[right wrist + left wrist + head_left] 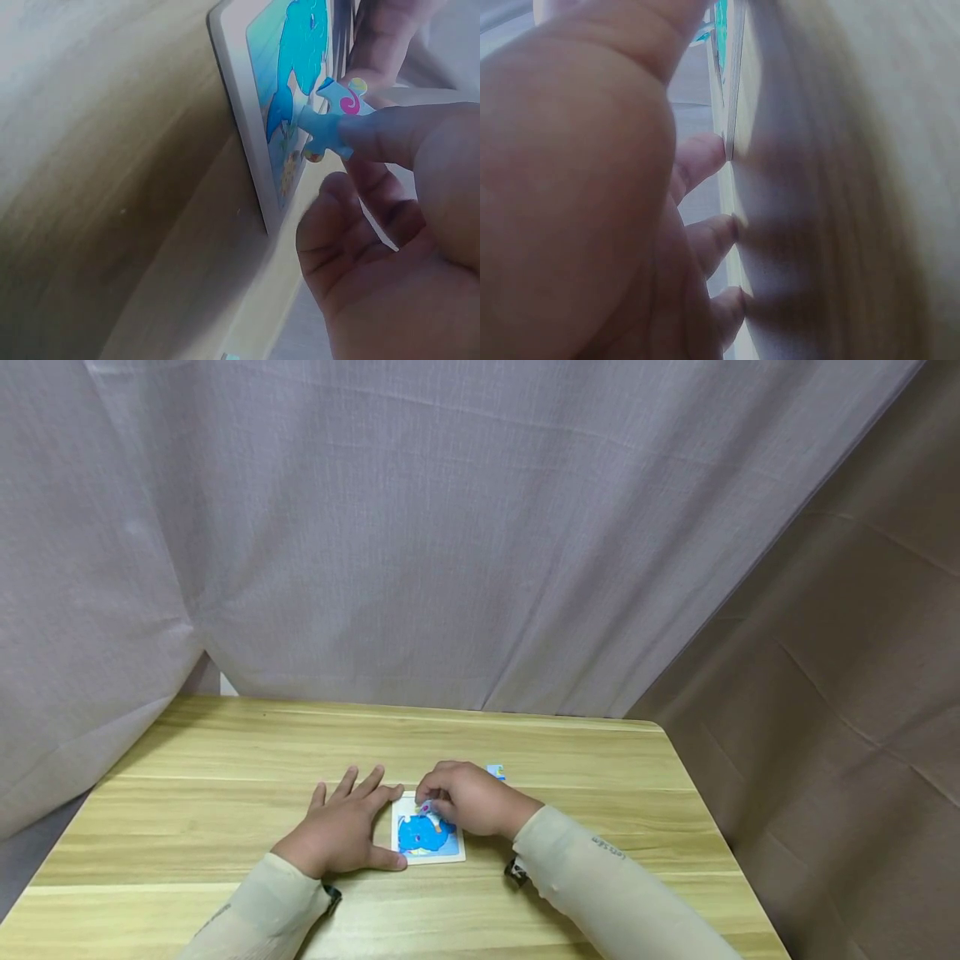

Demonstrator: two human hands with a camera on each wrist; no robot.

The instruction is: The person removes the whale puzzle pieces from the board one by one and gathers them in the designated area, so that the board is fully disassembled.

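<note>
A small jigsaw puzzle board (438,861) with a pale rim and a picture of a blue sea animal lies flat on the table. My left hand (341,831) is spread at its left side, thumb at the near corner and index finger at the far corner. Over the far part of the board, my right hand (468,797) pinches a jigsaw piece (326,124) between thumb and fingers. That piece is light blue with a pink swirl, and the right wrist view shows it tilted against the picture. Whether it touches the board I cannot tell.
Another jigsaw piece (496,772) lies on the wooden table (225,777) beyond my right hand. Grey curtain (420,543) hangs behind the table's far edge, and a brown cloth (847,693) hangs along the right.
</note>
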